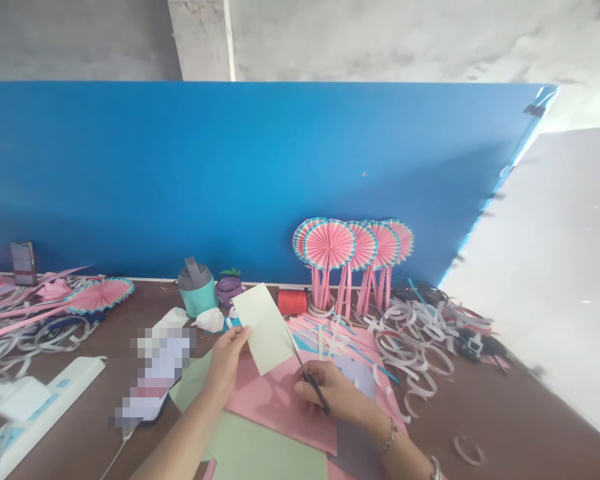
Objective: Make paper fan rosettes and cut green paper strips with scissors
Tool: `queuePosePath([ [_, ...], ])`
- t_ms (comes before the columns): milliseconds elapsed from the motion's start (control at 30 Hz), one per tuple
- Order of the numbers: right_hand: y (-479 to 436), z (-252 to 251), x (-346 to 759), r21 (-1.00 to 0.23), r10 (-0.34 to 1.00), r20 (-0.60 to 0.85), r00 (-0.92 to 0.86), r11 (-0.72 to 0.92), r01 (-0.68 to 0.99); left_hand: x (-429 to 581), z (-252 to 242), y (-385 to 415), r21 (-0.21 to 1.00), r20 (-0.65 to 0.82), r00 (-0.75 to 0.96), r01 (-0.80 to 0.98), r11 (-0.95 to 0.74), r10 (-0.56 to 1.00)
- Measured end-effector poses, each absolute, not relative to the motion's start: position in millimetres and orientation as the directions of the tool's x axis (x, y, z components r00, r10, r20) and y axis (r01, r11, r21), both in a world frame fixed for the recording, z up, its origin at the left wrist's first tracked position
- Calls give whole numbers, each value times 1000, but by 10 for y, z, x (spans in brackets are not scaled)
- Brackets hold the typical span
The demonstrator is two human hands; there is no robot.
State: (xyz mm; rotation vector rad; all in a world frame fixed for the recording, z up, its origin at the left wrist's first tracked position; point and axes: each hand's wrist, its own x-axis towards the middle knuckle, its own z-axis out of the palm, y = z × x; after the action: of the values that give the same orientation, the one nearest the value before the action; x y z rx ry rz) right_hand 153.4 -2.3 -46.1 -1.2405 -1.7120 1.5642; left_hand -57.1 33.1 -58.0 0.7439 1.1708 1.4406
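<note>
My left hand (230, 353) pinches the left edge of a pale yellow-green sheet of paper (264, 330), held up at a tilt. In my right hand (330, 393) is a pair of scissors (311, 381) with dark handles, the fingers closed around them. Their blades point up and left, along the right edge of the pale sheet. Below both hands lies a pink sheet (280, 407) over a light green sheet (265, 447). Coloured paper strips (330, 333) are scattered just beyond the scissors.
Pink folded-paper fans (329, 245) stand against a blue partition (205, 167). Curled white strips (420, 340) pile up at the right. Leftward are a phone (155, 380), a power strip (45, 413) and a teal cup (198, 293). A red spool (292, 301) sits behind.
</note>
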Motion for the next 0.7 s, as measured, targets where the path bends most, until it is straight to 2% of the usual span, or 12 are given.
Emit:
queuePosePath([
  [700, 30, -539, 1543, -948, 888, -224, -402, -104, 300, -576, -590, 331, 940, -158, -242, -333, 71, 957],
])
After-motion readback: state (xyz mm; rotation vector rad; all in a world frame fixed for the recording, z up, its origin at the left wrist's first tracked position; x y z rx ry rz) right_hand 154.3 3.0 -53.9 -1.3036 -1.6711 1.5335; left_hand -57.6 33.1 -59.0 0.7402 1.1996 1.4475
